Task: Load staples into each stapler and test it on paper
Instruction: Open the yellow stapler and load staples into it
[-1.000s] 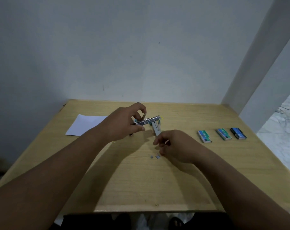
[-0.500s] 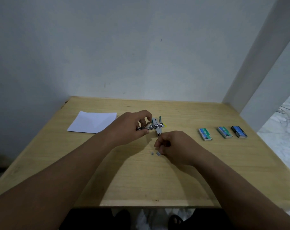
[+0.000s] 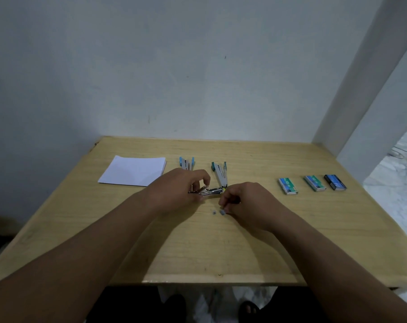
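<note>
Wooden table (image 3: 291, 241) against a pale wall (image 3: 174, 66), white pillar (image 3: 365, 89) at right, marbled floor (image 3: 398, 183) beyond.

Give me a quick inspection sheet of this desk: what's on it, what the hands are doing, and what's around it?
Surface: wooden table, pale, pushed against the wall.
Job's things: metal stapler held open; blue stapler and green stapler lying farther back; three staple boxes in a row at right; paper stack at left.
Clutter: two small grey staple bits on the table near the right hand.
Hands: left hand grips the metal stapler; right hand has fingers curled, contents too small to tell.
Cables: nothing seen clearly.
Surroundings: plain wall, white pillar at right, marble floor.
</note>
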